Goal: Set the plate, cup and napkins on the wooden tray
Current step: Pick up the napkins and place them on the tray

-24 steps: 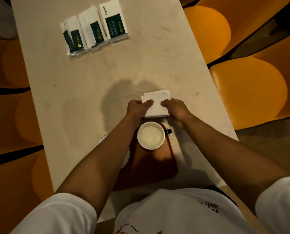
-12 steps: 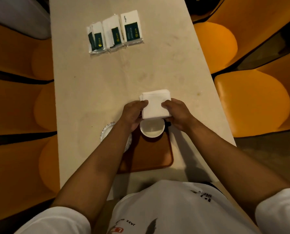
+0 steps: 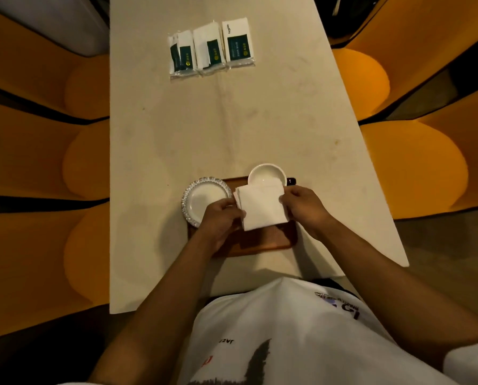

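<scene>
On your left, the plate (image 3: 204,200) sits at the tray's (image 3: 271,243) left edge, partly overhanging onto the desk (image 3: 204,129); whether it rests fully on the wood you cannot tell from here. Your left hand (image 3: 221,218) pinches the near-left edge of the folded napkins (image 3: 261,208), its fingers (image 3: 236,215) closed on the paper. The napkins hang over the middle of the tray, their far edge overlapping the cup (image 3: 267,175), which stands at the tray's far right corner. Your right hand (image 3: 304,207) grips the napkins' right edge, fingers curled onto it. You seem to be on the napkin step, the last one. Next, lower the stack flat onto the bare wood nearer you, clear of the cup's rim, then let go with both hands. Nudge the plate inward if it overhangs. The three packets (image 3: 211,48) far up the desk lie well apart from all this.
</scene>
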`<state>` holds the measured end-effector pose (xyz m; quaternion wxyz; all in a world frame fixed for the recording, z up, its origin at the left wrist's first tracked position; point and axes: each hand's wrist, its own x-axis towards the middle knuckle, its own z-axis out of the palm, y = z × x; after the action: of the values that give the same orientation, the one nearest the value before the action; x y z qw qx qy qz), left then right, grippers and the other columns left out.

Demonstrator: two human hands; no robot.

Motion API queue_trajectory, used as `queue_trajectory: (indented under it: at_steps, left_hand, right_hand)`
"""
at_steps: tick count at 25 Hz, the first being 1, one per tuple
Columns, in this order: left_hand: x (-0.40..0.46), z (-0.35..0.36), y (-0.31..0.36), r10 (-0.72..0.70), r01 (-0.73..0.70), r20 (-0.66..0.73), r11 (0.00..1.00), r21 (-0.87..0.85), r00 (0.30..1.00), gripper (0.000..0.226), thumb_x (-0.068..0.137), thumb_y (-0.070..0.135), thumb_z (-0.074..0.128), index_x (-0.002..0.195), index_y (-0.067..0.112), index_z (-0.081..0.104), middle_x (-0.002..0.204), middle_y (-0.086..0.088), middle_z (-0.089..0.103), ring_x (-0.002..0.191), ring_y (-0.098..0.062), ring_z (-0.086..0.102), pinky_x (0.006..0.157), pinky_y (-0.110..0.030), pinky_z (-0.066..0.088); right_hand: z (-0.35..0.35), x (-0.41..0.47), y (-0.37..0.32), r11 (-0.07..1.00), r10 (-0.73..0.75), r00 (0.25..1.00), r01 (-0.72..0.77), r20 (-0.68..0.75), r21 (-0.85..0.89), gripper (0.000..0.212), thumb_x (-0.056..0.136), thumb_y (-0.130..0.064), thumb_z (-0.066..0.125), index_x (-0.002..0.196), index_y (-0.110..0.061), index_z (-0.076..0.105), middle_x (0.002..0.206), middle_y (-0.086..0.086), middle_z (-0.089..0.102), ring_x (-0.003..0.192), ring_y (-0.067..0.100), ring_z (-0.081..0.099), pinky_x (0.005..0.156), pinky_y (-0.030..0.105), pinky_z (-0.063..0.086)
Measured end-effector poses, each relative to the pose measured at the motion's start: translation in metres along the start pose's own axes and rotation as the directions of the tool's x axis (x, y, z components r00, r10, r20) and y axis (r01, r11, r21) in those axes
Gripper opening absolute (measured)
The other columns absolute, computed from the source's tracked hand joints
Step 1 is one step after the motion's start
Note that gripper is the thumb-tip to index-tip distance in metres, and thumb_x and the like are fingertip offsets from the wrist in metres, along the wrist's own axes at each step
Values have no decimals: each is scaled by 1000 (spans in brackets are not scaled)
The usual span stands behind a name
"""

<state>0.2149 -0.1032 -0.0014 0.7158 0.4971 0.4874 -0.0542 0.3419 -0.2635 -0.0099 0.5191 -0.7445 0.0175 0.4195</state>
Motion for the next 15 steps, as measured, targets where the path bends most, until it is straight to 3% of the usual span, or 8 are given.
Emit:
queue_trajectory:
  at_steps: [2,4,8,11,15]
  left_hand:
    - [-1,-7,-23,-18,22,-42,993,114,999,31,85,-9,64,113,5,70,103,-11,74,99,-31,70,83,-44,61]
    - [-1,-9,-41,-42,57,-81,978,201,996,41,84,-6,67,124,4,66,110,-12,73,101,-32,69,87,-49,61]
    - [5,-2,-56,-6,39,-100,943,330,995,43,84,-10,63,126,1,63,112,-11,70,93,-26,64,75,-36,55]
    - [16,5,-58,46,14,-114,879,476,992,36,84,-3,66,119,4,67,116,-15,73,95,-28,67,78,-33,54]
    - [27,14,-61,51,29,-130,836,547,990,32,84,1,70,116,6,68,114,-15,73,103,-30,68,83,-32,52]
  right_hand:
    - [4,-9,23,997,23,1000,-23,-13,-67,19,81,-12,57,83,7,59,73,8,54,70,22,49,64,35,41]
    - [8,-13,43,990,71,997,-75,-41,-120,23,80,-13,62,87,8,61,76,11,59,71,23,54,66,38,48]
    - [11,-6,70,975,140,985,-156,-103,-158,25,81,-13,66,94,9,65,87,21,68,79,32,66,81,48,58]
    - [12,1,75,966,141,977,-171,-160,-192,20,83,-15,69,91,3,69,89,13,70,78,23,65,79,39,58]
    - [12,11,74,925,58,970,-141,-235,-353,18,82,-23,72,87,-6,72,87,7,70,81,23,65,75,32,53]
